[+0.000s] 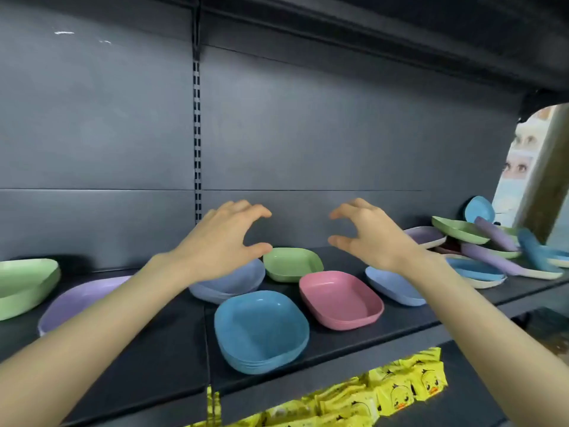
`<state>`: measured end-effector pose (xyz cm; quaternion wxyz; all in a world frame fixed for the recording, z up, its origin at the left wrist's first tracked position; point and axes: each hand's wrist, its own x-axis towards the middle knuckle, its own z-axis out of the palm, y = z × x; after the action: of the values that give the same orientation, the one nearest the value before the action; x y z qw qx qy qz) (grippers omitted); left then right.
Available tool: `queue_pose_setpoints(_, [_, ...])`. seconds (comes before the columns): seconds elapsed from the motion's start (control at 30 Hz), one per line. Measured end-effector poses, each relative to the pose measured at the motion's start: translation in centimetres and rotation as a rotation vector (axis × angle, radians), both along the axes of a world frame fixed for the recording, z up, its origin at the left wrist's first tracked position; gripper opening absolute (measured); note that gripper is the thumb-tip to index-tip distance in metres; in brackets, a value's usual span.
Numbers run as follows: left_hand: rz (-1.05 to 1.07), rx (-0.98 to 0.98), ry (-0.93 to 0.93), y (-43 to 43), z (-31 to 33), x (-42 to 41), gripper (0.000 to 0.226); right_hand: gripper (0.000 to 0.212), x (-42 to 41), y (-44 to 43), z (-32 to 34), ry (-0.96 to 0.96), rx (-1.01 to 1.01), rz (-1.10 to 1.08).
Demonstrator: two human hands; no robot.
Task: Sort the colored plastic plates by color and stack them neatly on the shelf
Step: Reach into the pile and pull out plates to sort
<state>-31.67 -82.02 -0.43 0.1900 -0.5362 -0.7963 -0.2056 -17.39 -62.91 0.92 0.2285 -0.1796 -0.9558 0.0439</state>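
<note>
Both hands hover above the shelf (154,349) and hold nothing. The left hand (221,238) and the right hand (369,238) each have the fingers curved and the thumb well apart.

Taking the blue stack (261,331) as the clock's centre, the pink stack (340,298) sits at two o'clock and a green plate (292,263) at twelve. A pale blue stack (228,283) is at eleven, under the left hand, and a lilac plate (80,297) is out at nine.

The unsorted heap (492,251) lies far off at two, its plates leaning on one another. That heap looks the danger to me: pull one from low down and the tilted ones could slide off. The blue stack also sits near the front edge, where a forearm might nudge it.
</note>
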Motion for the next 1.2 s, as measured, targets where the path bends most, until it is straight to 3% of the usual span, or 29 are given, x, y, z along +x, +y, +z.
queue_pose_setpoints(0.23, [-0.081, -0.006, 0.0, 10.5, -1.6, 10.5, 0.053, 0.043, 11.9, 8.5, -1.3, -0.072, 0.018, -0.113])
queue_pose_setpoints(0.47, [-0.158, -0.041, 0.022, 19.6, -0.6, 14.3, 0.052, 0.032, 17.0, 17.2, -1.0, -0.021, 0.033, -0.152])
queue_pose_setpoints(0.67, [-0.157, -0.087, 0.045, 27.9, -1.2, 13.7, 0.052, 0.033, 16.7, 25.0, -2.1, -0.051, 0.116, -0.139])
queue_pose_setpoints(0.83, [-0.132, -0.168, 0.027, 33.9, -2.4, 12.1, 0.051, 0.029, 14.9, 31.1, -3.1, -0.087, 0.068, -0.091])
queue_pose_setpoints(0.93, [-0.112, -0.21, 0.003, 36.4, -3.1, 11.0, 0.051, 0.014, 13.7, 34.6, -3.6, -0.087, 0.037, -0.008])
queue_pose_setpoints(1.03, [-0.094, -0.259, -0.062, 38.3, -3.7, 10.2, 0.051, 0.023, 12.7, 37.1, -3.9, -0.12, -0.01, 0.101])
queue_pose_setpoints(1.13, [-0.077, -0.293, -0.11, 40.1, -4.2, 9.9, 0.05, 0.012, 11.8, 39.9, -4.2, -0.115, -0.049, 0.108])
queue_pose_setpoints(1.2, [-0.062, -0.296, -0.14, 41.6, -4.3, 10.0, 0.05, 0.022, 11.4, 42.0, -4.4, -0.115, -0.053, 0.098])
